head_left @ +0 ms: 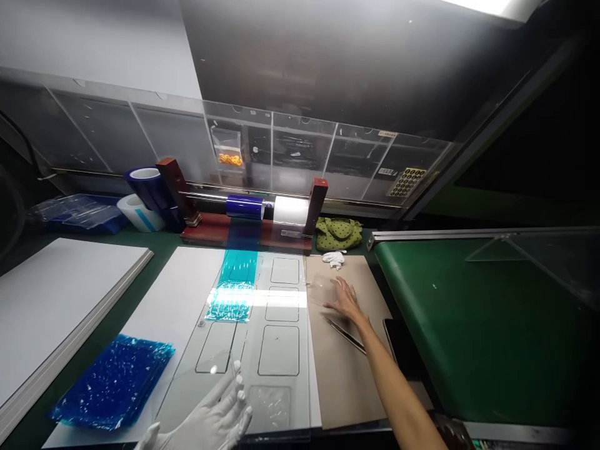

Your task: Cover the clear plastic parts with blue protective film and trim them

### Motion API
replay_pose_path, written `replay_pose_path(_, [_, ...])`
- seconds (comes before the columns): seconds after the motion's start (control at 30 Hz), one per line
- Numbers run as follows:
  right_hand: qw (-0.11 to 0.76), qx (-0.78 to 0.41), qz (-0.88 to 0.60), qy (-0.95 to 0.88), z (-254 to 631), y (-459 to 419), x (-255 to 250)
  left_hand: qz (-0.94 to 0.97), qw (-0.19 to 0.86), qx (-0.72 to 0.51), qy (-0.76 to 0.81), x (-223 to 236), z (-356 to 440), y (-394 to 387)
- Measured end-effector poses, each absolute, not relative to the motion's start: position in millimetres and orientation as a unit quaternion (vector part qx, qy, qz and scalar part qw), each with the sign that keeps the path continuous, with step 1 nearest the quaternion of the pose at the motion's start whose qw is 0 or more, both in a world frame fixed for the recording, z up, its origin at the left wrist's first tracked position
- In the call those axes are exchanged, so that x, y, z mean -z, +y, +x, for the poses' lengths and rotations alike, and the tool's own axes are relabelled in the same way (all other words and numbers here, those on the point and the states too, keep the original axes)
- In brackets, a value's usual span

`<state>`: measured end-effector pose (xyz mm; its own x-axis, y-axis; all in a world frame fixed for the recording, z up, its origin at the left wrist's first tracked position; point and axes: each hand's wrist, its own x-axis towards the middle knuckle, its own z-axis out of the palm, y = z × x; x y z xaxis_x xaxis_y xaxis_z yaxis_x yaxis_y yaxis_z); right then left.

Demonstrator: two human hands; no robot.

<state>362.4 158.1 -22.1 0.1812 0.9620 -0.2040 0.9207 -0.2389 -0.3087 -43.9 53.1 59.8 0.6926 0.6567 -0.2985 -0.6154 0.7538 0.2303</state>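
Note:
My left hand (213, 412), in a white glove, is low in the view over a clear sheet (234, 387) marked with black rounded rectangles. Its fingers stretch up and to the right, thumb apart; I cannot tell whether a clear piece rests against them. My bare right hand (345, 299) reaches over a brown board (342, 387), fingers apart and bent beside a faint clear piece (321, 289). Tweezers (344, 334) lie just below that hand. From a blue roll (245, 207), teal film (239, 267) runs down onto the marked sheet.
Blue film pieces (115, 384) are stacked at the left, near a thick white board (60, 300). A red-brown stand (248, 234) holds the blue roll and a white roll (291, 211). A green pouch (338, 233) sits behind the brown board; a green belt (464, 331) runs at right.

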Motion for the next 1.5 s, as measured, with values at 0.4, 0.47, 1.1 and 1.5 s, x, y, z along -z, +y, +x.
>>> replay_pose_path(0.4, [0.167, -0.262, -0.742, -0.594, 287.5, 49.5, -10.7, 0.677, 0.536, -0.282, 0.418, -88.6, -45.7, 48.6])
replay_pose_path(0.47, [0.274, -0.33, -0.693, -0.579, 256.1, 31.5, -43.0, 0.783, 0.378, -0.233, 0.436, -108.9, -52.2, 46.4])
replay_pose_path(1.1, [0.413, -0.4, -0.51, -0.639, 88.8, -75.2, -136.2, 0.891, 0.292, -0.177, 0.3, -168.0, -104.8, -7.3])
replay_pose_path(1.5, [0.407, -0.388, -0.531, -0.634, 80.2, -89.6, -136.1, 0.901, 0.301, -0.142, 0.279, -178.3, -107.5, -4.4])
